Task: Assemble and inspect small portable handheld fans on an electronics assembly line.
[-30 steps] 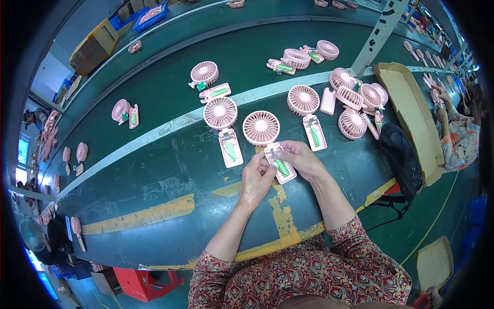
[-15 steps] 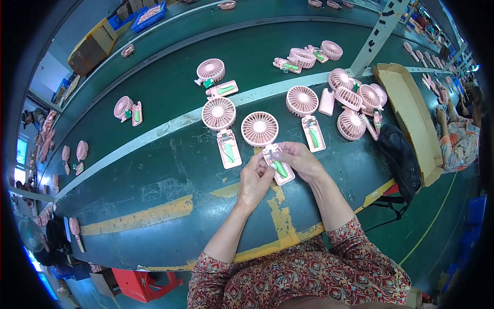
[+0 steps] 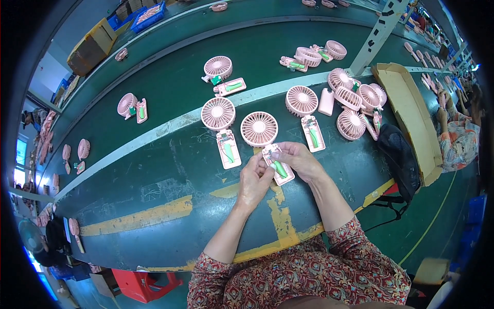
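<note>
A pink handheld fan lies in front of me, its round grille away from me and its opened handle toward me. Inside the handle shows a green battery. My left hand pinches the handle's left edge with closed fingers. From the right, my right hand presses thumb and fingers on the handle's upper part, near the small inner parts, which the fingertips partly hide. Another opened fan lies just left of it, and a further one to the right, both with green batteries showing.
Several pink fans are heaped at the right, beside a black mesh bag and a cardboard tray. Beyond a pale rail, more fans lie on a green belt. A metal post rises behind the heap. Another person sits far right.
Fans on the far belt have shifted to the right. My hands and the fan between them have stayed nearly in place. A pale chair-like shape has appeared at lower right.
</note>
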Available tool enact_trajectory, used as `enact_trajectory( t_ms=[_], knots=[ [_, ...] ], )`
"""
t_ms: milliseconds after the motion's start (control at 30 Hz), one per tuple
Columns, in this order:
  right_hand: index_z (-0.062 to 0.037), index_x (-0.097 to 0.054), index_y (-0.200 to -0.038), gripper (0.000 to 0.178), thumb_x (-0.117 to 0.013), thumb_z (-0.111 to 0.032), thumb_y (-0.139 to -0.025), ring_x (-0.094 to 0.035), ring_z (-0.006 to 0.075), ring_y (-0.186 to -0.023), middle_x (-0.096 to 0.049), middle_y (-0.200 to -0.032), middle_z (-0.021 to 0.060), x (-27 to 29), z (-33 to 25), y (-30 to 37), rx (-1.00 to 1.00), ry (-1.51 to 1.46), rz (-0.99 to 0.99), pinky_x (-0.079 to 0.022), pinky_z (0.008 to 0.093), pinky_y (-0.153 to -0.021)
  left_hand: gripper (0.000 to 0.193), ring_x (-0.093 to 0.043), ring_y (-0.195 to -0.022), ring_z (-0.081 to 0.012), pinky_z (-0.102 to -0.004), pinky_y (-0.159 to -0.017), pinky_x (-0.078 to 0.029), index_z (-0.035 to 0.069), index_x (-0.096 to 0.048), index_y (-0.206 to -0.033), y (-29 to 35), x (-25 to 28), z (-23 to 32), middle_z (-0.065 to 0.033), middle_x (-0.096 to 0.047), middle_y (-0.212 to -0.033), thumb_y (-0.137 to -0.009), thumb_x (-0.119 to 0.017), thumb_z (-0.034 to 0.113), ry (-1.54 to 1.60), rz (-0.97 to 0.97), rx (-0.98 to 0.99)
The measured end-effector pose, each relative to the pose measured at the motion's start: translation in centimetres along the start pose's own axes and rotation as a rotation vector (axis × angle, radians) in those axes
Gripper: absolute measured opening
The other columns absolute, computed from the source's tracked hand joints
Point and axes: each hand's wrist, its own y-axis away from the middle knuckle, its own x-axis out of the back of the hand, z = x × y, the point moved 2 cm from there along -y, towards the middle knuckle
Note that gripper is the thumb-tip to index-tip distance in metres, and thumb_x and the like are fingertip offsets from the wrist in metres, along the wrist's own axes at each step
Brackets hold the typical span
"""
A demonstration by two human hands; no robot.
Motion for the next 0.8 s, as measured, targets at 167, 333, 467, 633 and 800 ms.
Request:
enact_trajectory(
  t_ms=[167,333,467,633,800],
  knots=[
    [0.0057,-0.056,-0.112,0.028,-0.059,-0.007,-0.087,-0.062,0.0129,-0.086,-0.064,-0.1,0.0103,0.14,0.15,-0.03,0.015,-0.017,-0.033,-0.052,0.0236,-0.075,0.041,-0.055,-0.067,-0.0061,-0.0213,-0.059,-0.047,-0.006,-0.047,-0.123,-0.02,-0.03,0.1,-0.0032,-0.057,-0.079,-0.083,-0.055,-0.001,-0.013,0.002,0.003],
    [0.0058,-0.056,-0.112,0.029,-0.059,-0.008,-0.087,-0.062,0.0127,-0.086,-0.064,-0.1,0.0101,-0.05,0.02,0.0,0.011,0.005,-0.003,-0.052,0.0239,-0.076,0.042,-0.056,-0.066,-0.0067,-0.0221,-0.059,-0.048,-0.005,-0.046,-0.124,-0.03,0.05,0.02,-0.0036,-0.058,-0.078,-0.083,-0.055,0.0,-0.023,0.006,0.008],
    [0.0058,-0.056,-0.112,0.029,-0.059,-0.009,-0.087,-0.062,0.0125,-0.086,-0.064,-0.1,0.0101,-0.02,-0.05,0.03,0.003,0.009,0.006,-0.052,0.0238,-0.075,0.043,-0.056,-0.066,-0.0071,-0.0225,-0.058,-0.048,-0.005,-0.046,-0.124,-0.09,0.03,-0.08,-0.004,-0.058,-0.078,-0.082,-0.056,0.0,-0.035,0.006,0.014],
    [0.0058,-0.056,-0.112,0.029,-0.059,-0.009,-0.087,-0.062,0.0124,-0.086,-0.064,-0.099,0.0099,0.0,0.05,-0.05,0.005,0.003,0.004,-0.051,0.0235,-0.075,0.043,-0.056,-0.066,-0.0074,-0.0229,-0.059,-0.048,-0.005,-0.047,-0.124,-0.13,0.09,-0.4,-0.0042,-0.058,-0.077,-0.082,-0.056,0.0,-0.024,0.014,0.001],
    [0.0058,-0.056,-0.111,0.028,-0.059,-0.009,-0.087,-0.062,0.0122,-0.085,-0.064,-0.099,0.0099,0.19,0.2,-0.19,0.016,0.017,-0.012,-0.052,0.0234,-0.075,0.042,-0.056,-0.066,-0.0073,-0.0227,-0.059,-0.048,-0.005,-0.047,-0.123,-0.05,0.08,-0.12,-0.0041,-0.058,-0.078,-0.082,-0.056,0.0,-0.041,0.005,-0.004]
  ],
)
